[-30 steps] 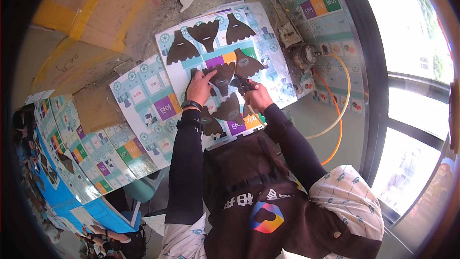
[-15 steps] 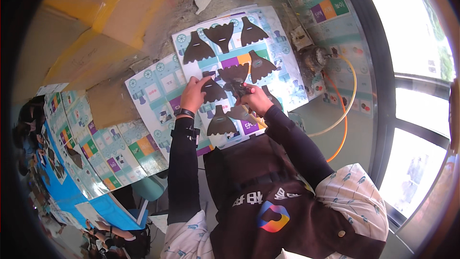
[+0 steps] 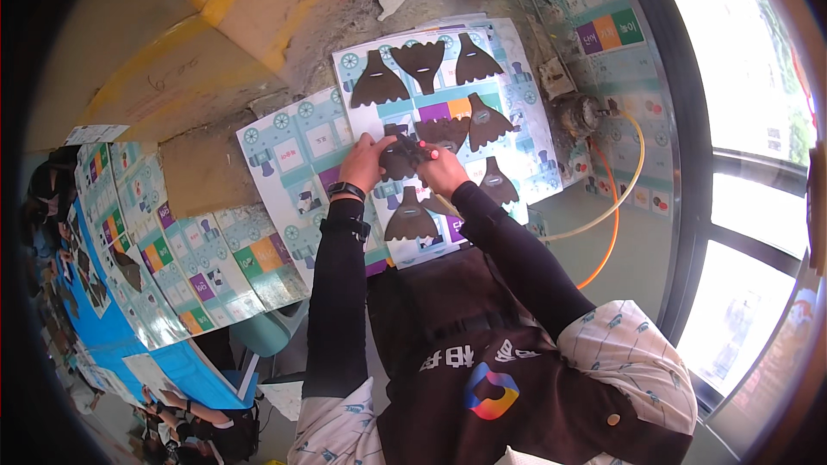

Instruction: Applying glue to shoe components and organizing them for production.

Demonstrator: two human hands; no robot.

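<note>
My right hand is closed around a small black spray gun with a red knob. The gun's front is above a dark, flat, fan-shaped piece with a scalloped edge. Thumb and fingers of my left hand pinch the narrow upper end of that piece; the gun partly covers it. Just right of the gun lies another dark fan-shaped piece, wide edge up. Several more such pieces, each with a short slit, are spread over the printed sheet, one below my hands.
A grimy metal canister stands right of the sheets, with a yellowish hose and an orange hose curving beside it. Cardboard fills the upper left. A window is at the right. Other people work at a blue table lower left.
My right hand with the spray gun has moved left, from the middle piece to the one at my left hand. The whole view has shifted slightly. My left hand stays at the same piece.
</note>
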